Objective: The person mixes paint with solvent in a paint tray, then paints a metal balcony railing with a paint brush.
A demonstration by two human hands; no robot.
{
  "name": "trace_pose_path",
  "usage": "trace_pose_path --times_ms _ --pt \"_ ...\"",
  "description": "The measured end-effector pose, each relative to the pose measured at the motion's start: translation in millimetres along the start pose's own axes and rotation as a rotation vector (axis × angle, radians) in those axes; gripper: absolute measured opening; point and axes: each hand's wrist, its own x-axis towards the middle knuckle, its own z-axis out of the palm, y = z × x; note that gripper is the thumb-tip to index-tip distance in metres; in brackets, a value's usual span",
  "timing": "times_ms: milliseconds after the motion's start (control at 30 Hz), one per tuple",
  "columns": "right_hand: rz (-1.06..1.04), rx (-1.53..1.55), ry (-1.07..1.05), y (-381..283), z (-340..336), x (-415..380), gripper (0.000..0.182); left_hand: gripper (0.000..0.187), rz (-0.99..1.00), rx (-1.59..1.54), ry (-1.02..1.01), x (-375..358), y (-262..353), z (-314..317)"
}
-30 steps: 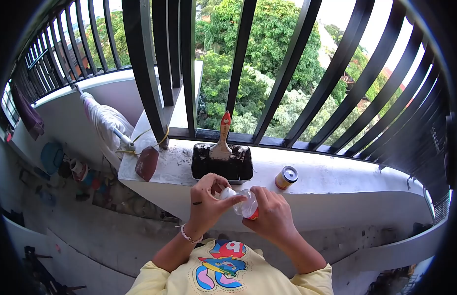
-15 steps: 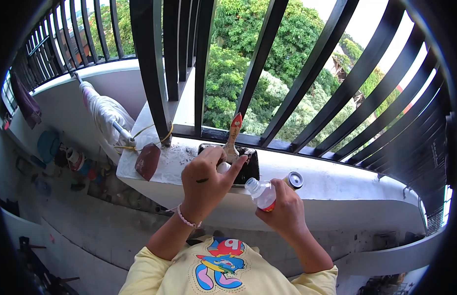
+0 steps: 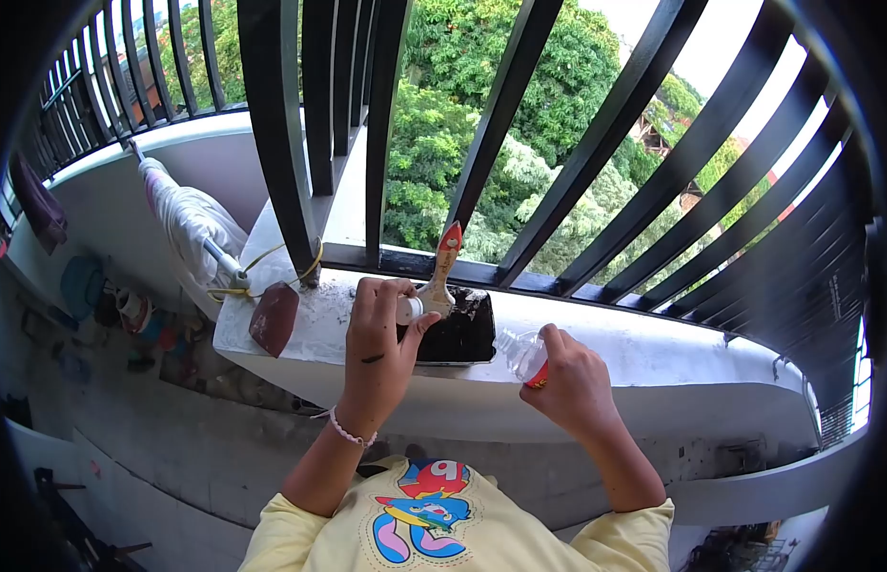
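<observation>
My left hand (image 3: 375, 329) is closed in a pinch on a white round cap (image 3: 409, 310), held above the left part of a tray of black paint (image 3: 472, 334). A paintbrush (image 3: 445, 267) with a red-tipped wooden handle stands in the tray, bristle end down, just beyond my left fingers. My right hand (image 3: 572, 381) is wrapped round a clear plastic bottle (image 3: 527, 355) with a red label. The bottle is tilted, its uncapped mouth pointing left towards the tray's right side. Whether liquid is coming out cannot be made out.
The tray stands on a white ledge (image 3: 634, 353) below black railing bars (image 3: 601, 143). At the ledge's left corner lie a dark red scraper-like piece (image 3: 274, 319) and a yellow cord (image 3: 262, 257). A white mop (image 3: 191, 214) leans farther left. Clutter lies on the floor below.
My left hand has moved slightly left and up with the cap, which shows more. My right hand has shifted right and tipped the bottle lower; the can beside it is now hidden.
</observation>
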Motion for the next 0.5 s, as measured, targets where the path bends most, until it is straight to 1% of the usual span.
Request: trace_pose_path --times_ms 300,400,500 --pt "-0.015 -0.034 -0.033 1.7 -1.6 3.6 0.068 0.039 -0.031 -0.041 0.001 -6.5 -7.1 3.8" --pt "-0.033 -0.046 -0.028 3.6 0.5 5.9 0.069 0.037 0.012 0.035 0.013 -10.3 -8.8 5.0" --pt "-0.047 -0.048 -0.029 3.5 1.9 10.3 0.066 0.036 -0.004 0.004 0.016 -12.6 -7.0 5.8"
